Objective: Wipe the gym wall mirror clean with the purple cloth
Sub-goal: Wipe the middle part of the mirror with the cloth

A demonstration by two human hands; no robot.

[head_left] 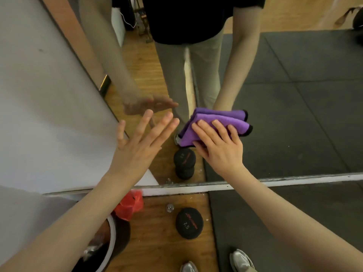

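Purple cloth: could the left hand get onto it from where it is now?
Probably yes. The left hand hovers open beside the purple cloth, nothing between them; the right hand covers only part of it.

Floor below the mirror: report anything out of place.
A black dumbbell marked 7.5 stands on end on the wood floor by the mirror, with crumpled red plastic beside it. Nothing spilled or broken shows.

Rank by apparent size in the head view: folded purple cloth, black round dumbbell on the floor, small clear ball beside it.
1. Folded purple cloth, under the right hand, part hidden.
2. Black round dumbbell; looks close to the cloth, and distances from the camera differ, so unsure.
3. Small clear ball, plainly smallest.
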